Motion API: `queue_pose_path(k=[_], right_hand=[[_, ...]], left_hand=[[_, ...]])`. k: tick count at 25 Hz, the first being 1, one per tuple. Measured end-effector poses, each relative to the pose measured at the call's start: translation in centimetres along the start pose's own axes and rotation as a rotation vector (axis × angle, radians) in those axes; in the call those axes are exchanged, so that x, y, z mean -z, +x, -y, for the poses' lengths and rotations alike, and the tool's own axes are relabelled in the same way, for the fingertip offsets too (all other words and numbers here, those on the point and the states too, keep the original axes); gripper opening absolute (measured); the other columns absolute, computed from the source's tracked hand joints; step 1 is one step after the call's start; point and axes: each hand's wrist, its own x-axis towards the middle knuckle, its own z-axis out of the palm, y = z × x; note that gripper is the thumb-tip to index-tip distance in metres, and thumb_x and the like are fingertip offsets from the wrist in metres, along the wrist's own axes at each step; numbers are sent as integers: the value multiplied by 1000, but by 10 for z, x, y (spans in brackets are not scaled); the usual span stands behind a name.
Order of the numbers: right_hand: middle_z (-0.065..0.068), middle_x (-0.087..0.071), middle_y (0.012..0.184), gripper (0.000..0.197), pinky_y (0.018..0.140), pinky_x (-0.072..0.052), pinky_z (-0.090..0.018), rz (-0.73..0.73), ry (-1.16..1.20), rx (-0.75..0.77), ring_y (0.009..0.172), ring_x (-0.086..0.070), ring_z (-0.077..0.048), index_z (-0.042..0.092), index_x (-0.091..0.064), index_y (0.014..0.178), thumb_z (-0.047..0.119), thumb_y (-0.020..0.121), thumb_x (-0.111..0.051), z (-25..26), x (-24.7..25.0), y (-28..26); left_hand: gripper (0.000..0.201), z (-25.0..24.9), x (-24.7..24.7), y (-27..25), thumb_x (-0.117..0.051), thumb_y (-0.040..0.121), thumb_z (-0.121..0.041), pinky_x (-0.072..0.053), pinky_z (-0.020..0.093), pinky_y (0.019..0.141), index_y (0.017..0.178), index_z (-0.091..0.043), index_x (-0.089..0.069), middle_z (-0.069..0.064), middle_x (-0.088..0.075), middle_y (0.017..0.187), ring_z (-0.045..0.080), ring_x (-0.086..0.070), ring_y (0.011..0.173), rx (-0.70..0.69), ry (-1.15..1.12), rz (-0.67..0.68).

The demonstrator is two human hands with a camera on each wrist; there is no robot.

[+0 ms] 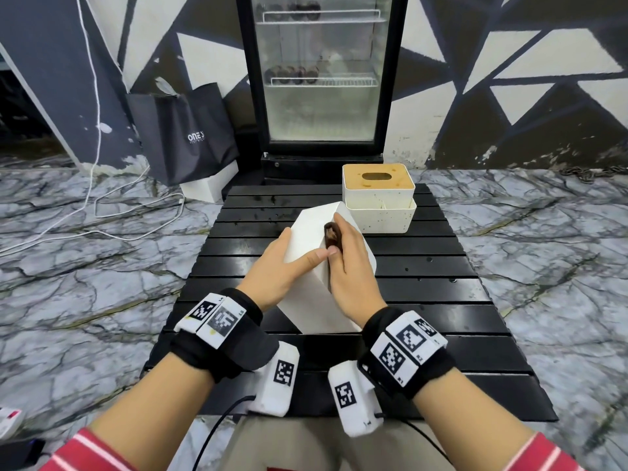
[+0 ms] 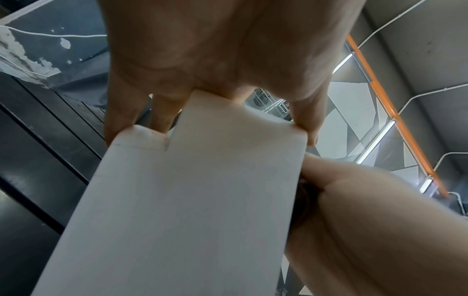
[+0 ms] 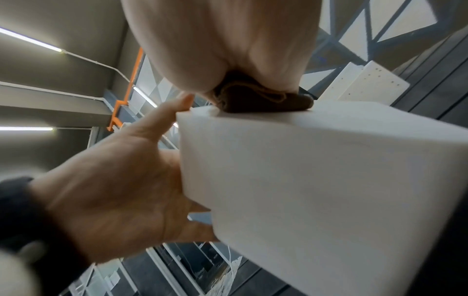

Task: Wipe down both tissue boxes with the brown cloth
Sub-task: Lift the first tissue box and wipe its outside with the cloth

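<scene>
A plain white tissue box (image 1: 306, 239) stands tilted on the black slatted table (image 1: 424, 300). My left hand (image 1: 275, 270) grips its left side, with the thumb laid across the near face. My right hand (image 1: 350, 266) holds a bunched brown cloth (image 1: 331, 234) and presses it against the box's right face. In the right wrist view the cloth (image 3: 258, 100) sits under my palm on the box's (image 3: 316, 180) upper edge. The left wrist view shows my left hand's fingers (image 2: 121, 120) hooked over the box's (image 2: 197, 200) far end. A second tissue box (image 1: 377, 186) with a wooden lid stands behind.
A white speckled tray (image 1: 384, 217) sits against the front of the wooden-lid box. Beyond the table stands a glass-door fridge (image 1: 321, 79), with a dark bag (image 1: 183, 130) and white cables (image 1: 102, 205) on the marble floor to the left.
</scene>
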Motion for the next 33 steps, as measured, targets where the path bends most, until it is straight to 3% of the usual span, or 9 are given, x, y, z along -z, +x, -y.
queue_pose_path(k=[6, 9, 13, 18, 21, 23, 26, 30, 33], right_hand=[[-3, -31, 144, 49, 108, -17, -21, 31, -4, -67, 133, -26, -12, 17, -23, 142, 5, 95, -34, -10, 13, 20], [-2, -33, 143, 48, 102, -19, -15, 5, -6, -112, 129, -30, -8, 19, -27, 141, 7, 95, -37, -13, 25, 22], [4, -44, 133, 45, 104, -28, -20, -97, 103, -131, 124, -39, -7, 21, -37, 135, 6, 93, -42, -6, 53, 19], [6, -54, 112, 33, 79, -33, 3, -25, -112, 51, 101, -48, -6, 19, -51, 117, 6, 87, -53, 22, 71, 15], [4, -56, 110, 31, 92, -39, -16, 117, -220, 111, 104, -50, -10, 19, -55, 110, 5, 82, -58, 24, 63, 9], [5, -57, 113, 30, 98, -38, -30, 191, -305, 150, 109, -48, -14, 20, -59, 109, 8, 82, -59, 17, 54, 5], [5, -56, 122, 31, 104, -32, -35, 236, -404, 192, 117, -43, -16, 25, -61, 114, 13, 85, -56, 8, 44, 2], [9, -55, 122, 31, 102, -35, -40, 215, -382, 146, 117, -43, -14, 27, -59, 116, 15, 87, -54, -2, 49, 14], [6, -55, 122, 32, 102, -34, -42, 177, -414, 155, 117, -43, -17, 25, -59, 117, 16, 87, -53, -4, 45, 16]], left_hand=[[60, 3, -3, 1, -63, 60, -68, -47, 40, 91, 106, -31, -53, -7, -62, 102, 14, -60, 96, 4, 25, -30], [34, -6, -6, -4, -64, 60, -56, -41, 17, 84, 87, -46, -45, -25, -52, 90, -3, -52, 88, 39, 69, -79], [89, -3, -13, -10, -73, 61, -55, -33, 14, 95, 139, -32, -37, -26, -44, 131, 8, -42, 122, 23, 235, -102], [98, 4, -27, -14, -82, 60, -47, -29, 17, 95, 142, -26, -33, -12, -40, 139, 4, -39, 121, -29, 320, -86], [87, 6, -32, -16, -84, 55, -48, -34, 19, 90, 130, -31, -44, -14, -45, 129, 1, -43, 109, -25, 263, -126], [69, 7, -34, -17, -85, 52, -48, -39, 20, 88, 109, -52, -45, -20, -48, 119, -1, -48, 106, -33, 207, -140], [64, 11, -37, -19, -80, 46, -54, -44, 21, 90, 97, -67, -43, -28, -50, 111, -7, -51, 105, -48, 172, -172], [95, 18, -37, -15, -71, 42, -66, -41, 28, 100, 129, -38, -45, -22, -47, 124, 0, -47, 116, -33, 233, -166], [94, 18, -38, -14, -70, 43, -66, -41, 29, 100, 128, -36, -45, -24, -47, 122, 1, -48, 116, -41, 233, -181]])
